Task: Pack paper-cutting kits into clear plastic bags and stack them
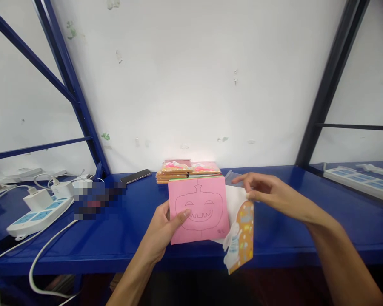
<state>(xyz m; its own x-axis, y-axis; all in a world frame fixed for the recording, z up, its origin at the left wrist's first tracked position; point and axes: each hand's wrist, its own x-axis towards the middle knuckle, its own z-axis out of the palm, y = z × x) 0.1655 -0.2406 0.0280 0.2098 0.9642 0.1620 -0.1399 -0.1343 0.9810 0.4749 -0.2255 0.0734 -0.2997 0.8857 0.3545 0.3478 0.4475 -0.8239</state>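
My left hand (166,227) grips a pad of pink paper (207,231), thumb on the front and fingers behind. An outlined smiling pumpkin with a centre line is printed on the top sheet, and a green edge shows at the top. To its right, my right hand (270,191) pinches the upper corner of a plastic bag (234,177). White backing and an orange patterned card (247,229) with a white figure hang below those fingers. How far the pink pad sits inside the bag cannot be made out.
Behind the pad, stacked packets (175,173) of similar craft paper stand against the white wall. A phone (136,176) lies left of them on the blue table (281,238). Power strips (40,216) with white chargers and cables occupy the left side; another strip (360,182) is at right.
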